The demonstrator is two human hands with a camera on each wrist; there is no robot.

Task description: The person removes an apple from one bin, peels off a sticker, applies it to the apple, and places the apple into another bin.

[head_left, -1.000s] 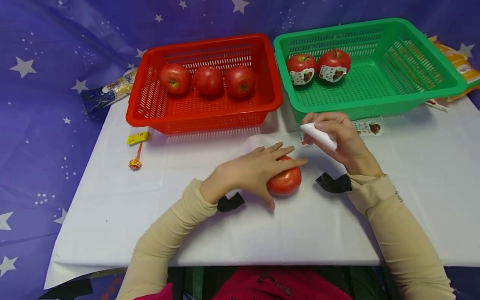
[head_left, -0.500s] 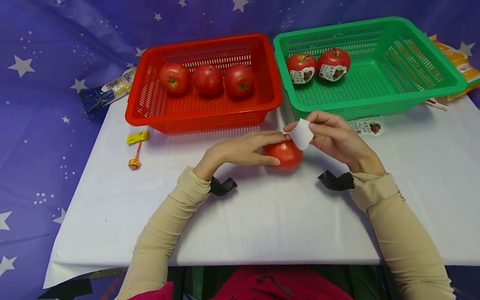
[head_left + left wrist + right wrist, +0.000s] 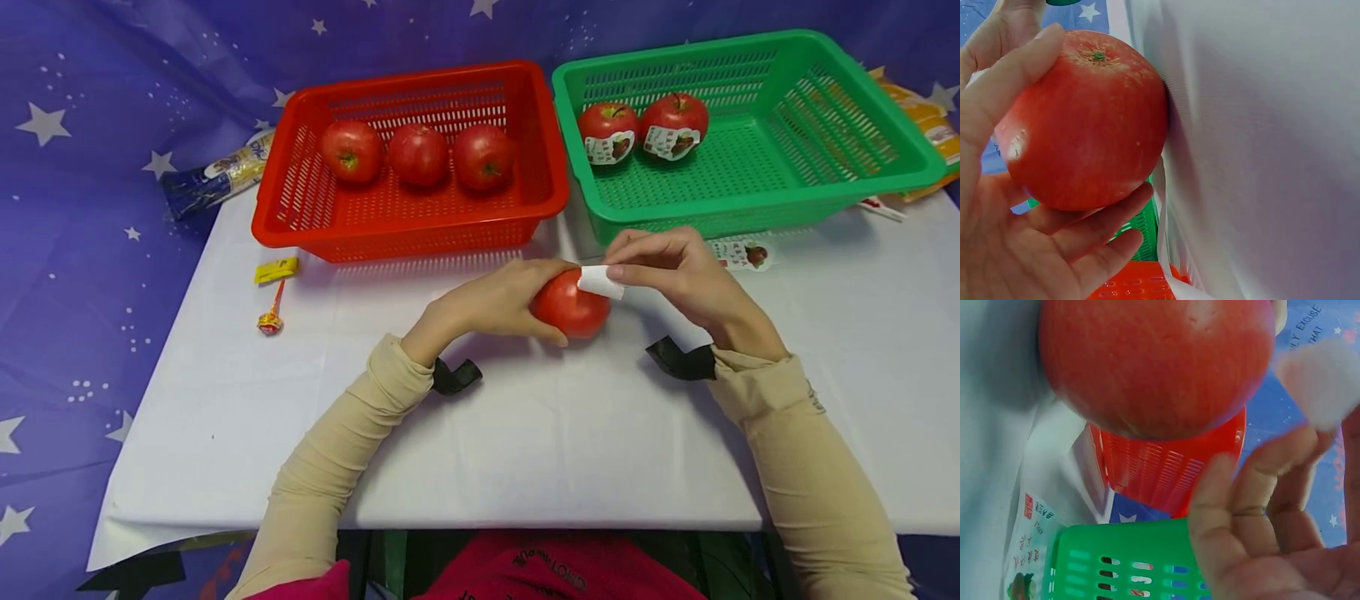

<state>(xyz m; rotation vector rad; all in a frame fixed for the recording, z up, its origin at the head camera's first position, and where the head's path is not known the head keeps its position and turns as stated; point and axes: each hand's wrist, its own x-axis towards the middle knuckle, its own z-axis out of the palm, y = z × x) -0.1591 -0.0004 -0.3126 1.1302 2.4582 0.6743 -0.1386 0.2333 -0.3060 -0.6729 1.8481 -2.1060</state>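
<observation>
The left hand (image 3: 487, 302) curls its fingers around the round red apple (image 3: 572, 307); the right hand (image 3: 675, 271) pinches a small white sticker (image 3: 600, 282) against it

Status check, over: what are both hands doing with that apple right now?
Left hand grips the apple on the white table. Right hand pinches a white sticker against its top. Nothing in the way; red basket and green basket sit behind.
</observation>
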